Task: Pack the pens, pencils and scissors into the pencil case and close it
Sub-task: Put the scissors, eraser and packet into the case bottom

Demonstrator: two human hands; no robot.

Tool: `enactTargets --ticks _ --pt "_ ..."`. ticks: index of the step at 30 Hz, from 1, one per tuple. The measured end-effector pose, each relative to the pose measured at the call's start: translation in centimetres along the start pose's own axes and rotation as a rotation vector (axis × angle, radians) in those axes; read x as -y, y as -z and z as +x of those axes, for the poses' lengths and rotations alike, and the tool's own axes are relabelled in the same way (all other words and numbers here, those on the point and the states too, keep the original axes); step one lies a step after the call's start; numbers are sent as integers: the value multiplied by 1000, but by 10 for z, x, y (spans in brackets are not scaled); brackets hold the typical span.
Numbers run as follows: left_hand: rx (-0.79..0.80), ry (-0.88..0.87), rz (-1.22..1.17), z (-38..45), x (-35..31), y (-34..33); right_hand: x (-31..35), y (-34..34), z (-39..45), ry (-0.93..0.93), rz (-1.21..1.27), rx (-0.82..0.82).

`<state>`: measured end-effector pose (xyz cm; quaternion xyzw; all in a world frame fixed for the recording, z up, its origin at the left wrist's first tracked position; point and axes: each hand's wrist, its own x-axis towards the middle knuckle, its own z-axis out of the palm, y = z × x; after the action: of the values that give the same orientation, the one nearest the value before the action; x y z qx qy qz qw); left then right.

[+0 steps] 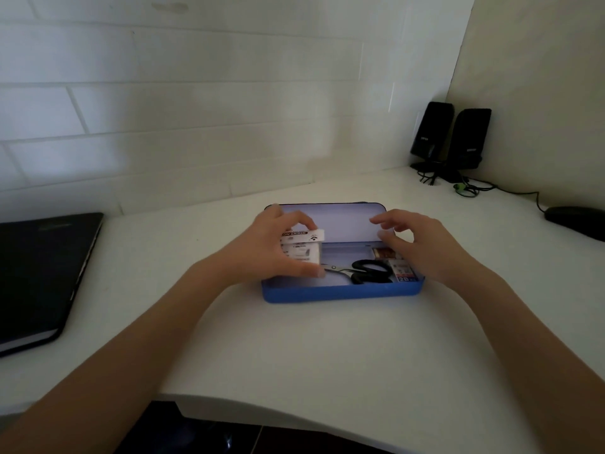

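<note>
A blue pencil case (343, 293) stands open on the white desk, its lid (340, 221) raised at the back. Inside lie black-handled scissors (368, 271) and, at the right end, small packets (406, 271). My left hand (278, 250) holds a white sticky-note packet (301, 245) over the left end of the case. Over the right end hovers my right hand (422, 247), fingers curled and apart, nothing visible in them. No pens or pencils can be made out.
A closed black laptop (42, 273) lies at the left. Two black speakers (455, 139) with cables stand in the back right corner, and a black mouse (576, 221) sits at the far right. The desk's curved front edge (294, 411) is close to me.
</note>
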<state>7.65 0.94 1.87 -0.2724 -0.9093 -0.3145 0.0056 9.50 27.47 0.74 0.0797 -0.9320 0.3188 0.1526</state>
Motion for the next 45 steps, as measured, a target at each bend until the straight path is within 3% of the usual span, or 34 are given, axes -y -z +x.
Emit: enactTargets --ticks 6,13,20,36,45 --pt "-68 -54 -22 -2 -5 -5 2 -4 0 6 -35 42" --pt "-10 -60 90 -1 -5 -14 0 -6 1 18 -106 61" --pt "-21 -108 12 -2 -7 -15 -3 -10 2 23 -112 74" --pt "85 -45 -67 -5 -13 -11 1 -9 0 6 -133 81" --pt "202 -70 116 -3 -10 -13 2 -9 0 -3 -131 94"
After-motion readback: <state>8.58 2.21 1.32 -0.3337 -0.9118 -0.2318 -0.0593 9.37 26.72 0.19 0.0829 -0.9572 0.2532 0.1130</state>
